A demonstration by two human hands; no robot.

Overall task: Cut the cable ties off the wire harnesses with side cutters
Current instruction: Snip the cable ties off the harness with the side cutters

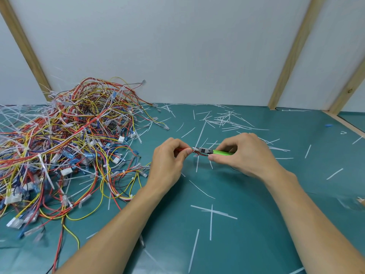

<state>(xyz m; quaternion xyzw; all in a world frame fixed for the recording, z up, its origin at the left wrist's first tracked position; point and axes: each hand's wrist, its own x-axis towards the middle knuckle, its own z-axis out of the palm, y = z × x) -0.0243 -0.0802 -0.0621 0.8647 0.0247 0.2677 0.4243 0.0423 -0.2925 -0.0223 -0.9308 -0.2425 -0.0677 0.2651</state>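
Note:
My left hand [169, 155] pinches a small red wire harness [184, 149] just above the green mat. My right hand [245, 153] grips side cutters [216, 151] with green handles, their metal jaws pointing left. The jaw tips meet a white cable tie [195, 148] on the harness, right beside my left thumb. The hands hide most of the harness and the rear of the handles. A large tangled pile of red, yellow, blue and white wire harnesses [65, 143] with many white ties lies to the left.
Cut white tie strips [214, 211] lie scattered over the green mat [246, 234], thickest at the back centre [227, 117]. A white wall with wooden battens [292, 54] closes the back. A small blue piece [328, 125] lies far right.

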